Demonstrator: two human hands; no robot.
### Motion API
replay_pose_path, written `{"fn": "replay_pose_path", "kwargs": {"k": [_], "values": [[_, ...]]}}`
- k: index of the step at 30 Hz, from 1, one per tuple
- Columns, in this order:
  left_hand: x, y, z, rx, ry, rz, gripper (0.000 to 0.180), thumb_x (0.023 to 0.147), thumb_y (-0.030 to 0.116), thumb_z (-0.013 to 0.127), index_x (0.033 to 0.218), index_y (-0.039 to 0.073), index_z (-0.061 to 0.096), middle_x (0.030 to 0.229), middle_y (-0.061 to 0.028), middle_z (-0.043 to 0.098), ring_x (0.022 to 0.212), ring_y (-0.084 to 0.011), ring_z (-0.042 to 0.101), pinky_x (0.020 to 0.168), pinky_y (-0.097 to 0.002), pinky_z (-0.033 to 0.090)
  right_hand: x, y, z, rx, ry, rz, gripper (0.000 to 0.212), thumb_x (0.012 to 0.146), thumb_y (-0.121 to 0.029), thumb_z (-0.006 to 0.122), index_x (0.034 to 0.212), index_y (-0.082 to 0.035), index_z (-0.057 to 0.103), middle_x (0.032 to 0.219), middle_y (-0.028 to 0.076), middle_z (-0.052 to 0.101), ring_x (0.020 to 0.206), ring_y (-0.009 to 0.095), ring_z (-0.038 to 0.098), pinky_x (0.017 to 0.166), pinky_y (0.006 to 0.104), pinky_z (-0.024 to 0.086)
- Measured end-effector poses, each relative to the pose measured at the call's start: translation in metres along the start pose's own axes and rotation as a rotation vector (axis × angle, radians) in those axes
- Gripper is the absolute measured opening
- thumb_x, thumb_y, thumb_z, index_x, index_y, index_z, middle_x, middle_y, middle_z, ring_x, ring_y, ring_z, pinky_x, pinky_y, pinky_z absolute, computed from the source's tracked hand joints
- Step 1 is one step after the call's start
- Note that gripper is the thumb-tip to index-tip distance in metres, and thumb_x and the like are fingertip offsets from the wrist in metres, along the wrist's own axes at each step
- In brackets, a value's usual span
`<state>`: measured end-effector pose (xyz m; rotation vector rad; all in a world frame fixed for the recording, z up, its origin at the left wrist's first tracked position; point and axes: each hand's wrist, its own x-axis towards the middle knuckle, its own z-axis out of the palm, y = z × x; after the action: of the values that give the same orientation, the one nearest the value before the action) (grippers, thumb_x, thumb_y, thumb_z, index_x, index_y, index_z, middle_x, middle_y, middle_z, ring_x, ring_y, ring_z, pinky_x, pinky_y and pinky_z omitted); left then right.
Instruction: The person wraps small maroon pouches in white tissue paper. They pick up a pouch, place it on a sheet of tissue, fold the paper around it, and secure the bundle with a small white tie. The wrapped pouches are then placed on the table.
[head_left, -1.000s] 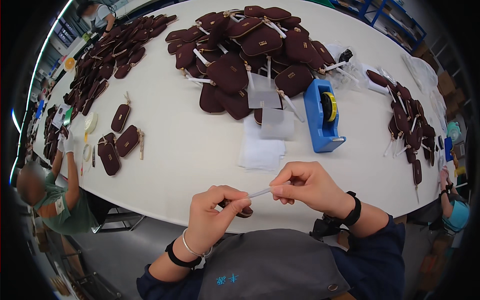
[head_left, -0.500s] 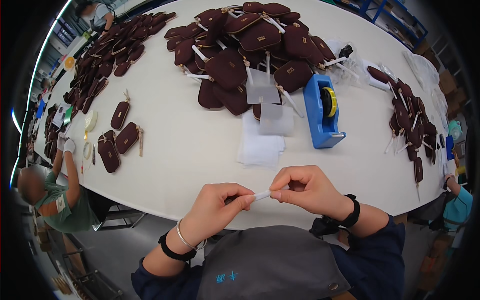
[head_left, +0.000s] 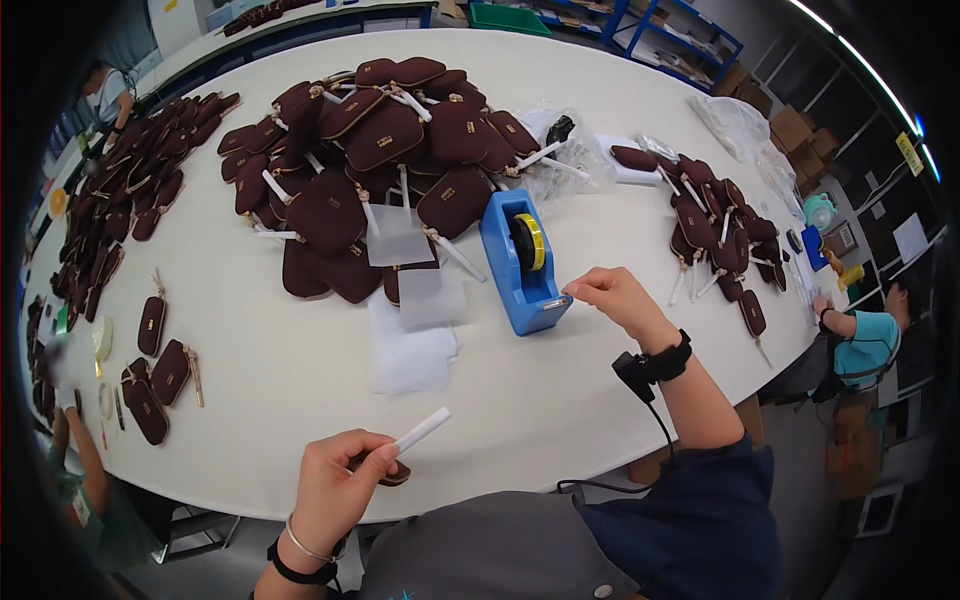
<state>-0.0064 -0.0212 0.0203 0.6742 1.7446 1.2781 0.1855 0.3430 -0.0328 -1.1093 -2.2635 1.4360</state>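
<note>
My left hand, low in front of me, pinches a white wrapped strap between thumb and fingers. The strap slants up to the right, and a dark maroon pouch shows partly beneath the hand. My right hand is closed in a pinch at the front cutting edge of a blue tape dispenser. Whatever is between those fingertips is too small to make out. A yellow-edged roll of tape sits in the dispenser. Left of it lie white sheets and translucent sheets.
A large heap of maroon pouches with white-wrapped straps fills the far middle. More pouches lie in piles at the left and right. Crumpled clear plastic lies behind the dispenser. Co-workers sit at both sides, one in a teal shirt.
My right hand has left the white strap and moved right to the dispenser's cutting edge. My left hand still holds the strap, now tilted upward. The view has turned to the right.
</note>
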Motion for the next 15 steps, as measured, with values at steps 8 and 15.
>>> {"fn": "replay_pose_path", "kwargs": {"k": [8,15], "values": [[-0.001,-0.003,-0.005,0.02,-0.002,0.017,0.015,0.092,0.005,0.062,0.094,-0.009,0.067,0.076,-0.0106,0.069,0.073,-0.0152,0.069,0.07,-0.0267,0.057,0.014,-0.003,0.004,0.26,-0.143,0.226,0.014,0.082,-0.017,0.073,0.083,-0.002,0.072,0.072,-0.002,0.062,0.061,0.006,0.043,0.055,0.0213,0.034],[0.003,-0.004,-0.003,0.018,-0.014,0.026,0.015,0.092,0.004,0.062,0.093,-0.009,0.067,0.075,-0.0099,0.068,0.07,-0.0149,0.068,0.067,-0.027,0.057,-0.012,-0.012,0.009,0.357,-0.053,0.317,0.014,0.083,-0.012,0.071,0.085,0.002,0.069,0.066,-0.004,0.048,0.056,0.005,0.036,0.049,0.0203,0.027]]}}
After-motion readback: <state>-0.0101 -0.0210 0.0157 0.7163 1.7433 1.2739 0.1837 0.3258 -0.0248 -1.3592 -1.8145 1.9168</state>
